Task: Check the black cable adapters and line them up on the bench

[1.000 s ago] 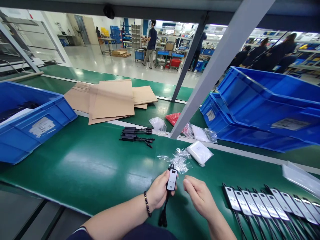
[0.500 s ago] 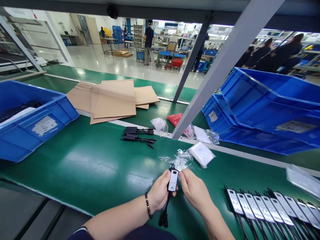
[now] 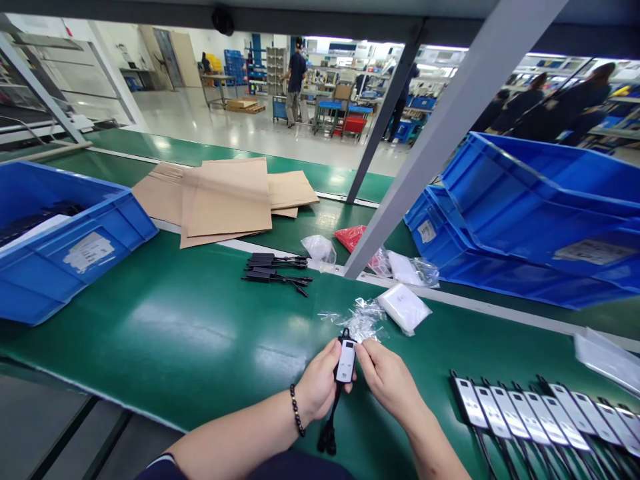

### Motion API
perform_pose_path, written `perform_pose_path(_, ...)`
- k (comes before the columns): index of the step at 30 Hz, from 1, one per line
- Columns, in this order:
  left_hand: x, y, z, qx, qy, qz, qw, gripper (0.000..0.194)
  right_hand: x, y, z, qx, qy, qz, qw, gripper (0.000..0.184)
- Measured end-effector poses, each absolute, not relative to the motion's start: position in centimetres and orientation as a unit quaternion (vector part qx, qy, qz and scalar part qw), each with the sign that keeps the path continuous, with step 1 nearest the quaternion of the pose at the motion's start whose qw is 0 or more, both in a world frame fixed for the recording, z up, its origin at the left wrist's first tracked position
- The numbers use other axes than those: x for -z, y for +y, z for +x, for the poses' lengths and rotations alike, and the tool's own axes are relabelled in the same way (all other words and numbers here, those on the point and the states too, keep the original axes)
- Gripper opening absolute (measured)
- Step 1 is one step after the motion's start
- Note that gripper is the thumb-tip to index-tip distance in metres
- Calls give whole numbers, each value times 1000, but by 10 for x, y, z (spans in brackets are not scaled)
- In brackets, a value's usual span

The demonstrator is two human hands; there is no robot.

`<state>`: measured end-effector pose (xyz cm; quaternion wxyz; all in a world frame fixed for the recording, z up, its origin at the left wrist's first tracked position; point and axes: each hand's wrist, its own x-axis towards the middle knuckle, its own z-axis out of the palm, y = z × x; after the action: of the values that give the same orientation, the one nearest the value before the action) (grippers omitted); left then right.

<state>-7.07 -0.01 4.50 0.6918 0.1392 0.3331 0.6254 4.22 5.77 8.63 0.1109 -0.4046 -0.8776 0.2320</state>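
Observation:
My left hand (image 3: pixel 323 380) is closed around a small black cabled module (image 3: pixel 346 363) with a silver-white face, a dark window near its top and a loop at the upper end. Its black leads hang downward below my fingers. At the module's upper right edge, my right hand (image 3: pixel 387 373) is closed in a pinch; whatever lies between thumb and finger is too small to make out. Just beyond both hands is a heap of crumpled clear film strips (image 3: pixel 364 321). A white packet in clear plastic (image 3: pixel 404 309) lies beside the heap.
Rows of similar silver-faced modules (image 3: pixel 517 410) lie at right. Several black cabled pieces (image 3: pixel 275 269) lie ahead, near cardboard sheets (image 3: pixel 230 200). Blue bins stand at left (image 3: pixel 75 247) and right (image 3: pixel 525 220). A slanted metal post (image 3: pixel 430 140) crosses the bench; small bags surround its foot.
My right fingertips have shifted very slightly left along the module's upper edge. The left hand keeps its grip in the same place.

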Motion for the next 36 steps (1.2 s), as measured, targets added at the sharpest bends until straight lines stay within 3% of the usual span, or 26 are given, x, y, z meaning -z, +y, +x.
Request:
perform_pose_path(4,-41,3,-72,-636,349,123,677,41,-96,64,51,-304,-881,-339,127,37)
perform_pose_path(6,-40,4,-73,-641,362,106,668,43,-91,77,55,-235,-888,-374,127,38)
perform_pose_path(10,-40,6,-74,-658,377,79,647,40,-62,110,50,-7,-888,-459,18,34)
perform_pose_path(13,-41,6,-76,-666,376,77,639,39,-44,125,48,34,-880,-475,-10,28)
perform_pose_path(17,-40,7,-78,-673,370,76,636,36,-50,116,60,19,-843,-531,86,28)
perform_pose_path(21,-38,5,-75,-684,371,82,623,37,-65,75,68,-89,-811,-536,215,23)
perform_pose_path(27,-37,-2,-67,-668,355,114,644,34,-52,11,53,-232,-866,-409,168,23)
perform_pose_path(36,-40,7,-81,-714,351,104,597,36,-47,70,61,-60,-834,-516,187,22)
